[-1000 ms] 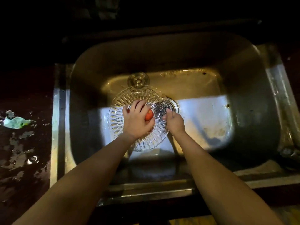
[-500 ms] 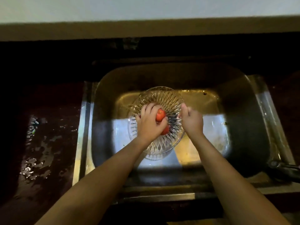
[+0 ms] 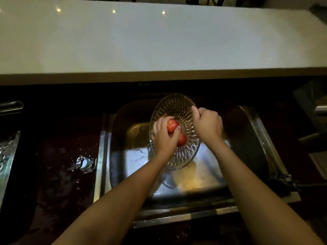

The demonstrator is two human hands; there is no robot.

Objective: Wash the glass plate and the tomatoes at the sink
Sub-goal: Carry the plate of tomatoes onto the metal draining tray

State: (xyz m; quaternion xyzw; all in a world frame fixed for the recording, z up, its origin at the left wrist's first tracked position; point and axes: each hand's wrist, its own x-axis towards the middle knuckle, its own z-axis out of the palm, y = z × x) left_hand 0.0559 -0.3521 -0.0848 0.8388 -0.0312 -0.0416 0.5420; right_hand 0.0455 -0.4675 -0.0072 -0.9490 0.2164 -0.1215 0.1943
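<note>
Two bare forearms reach in from the near edge over the steel rim of the sink (image 3: 178,217). The left hand (image 3: 165,137) lies inside the glass plate (image 3: 178,110), its fingers curled around a red tomato (image 3: 172,125) and pressing it against the cut-glass face; a second tomato (image 3: 182,140) sits just below and right of the thumb, touching the first. The right hand (image 3: 207,124) is closed on the plate's right rim, thumb on the inner face, the other fingers hidden behind the glass. The plate is held above the basin, tipped up so its patterned face points toward the camera; it appears as an oval whose long axis runs from near to far, leaning slightly left at the far end. Beneath it the basin floor shines wet and pale. A dark counter (image 3: 58,174) to the left is spotted with water. Beyond the sink runs a long white ledge (image 3: 159,41) with reflected light spots; the room is dim.
</note>
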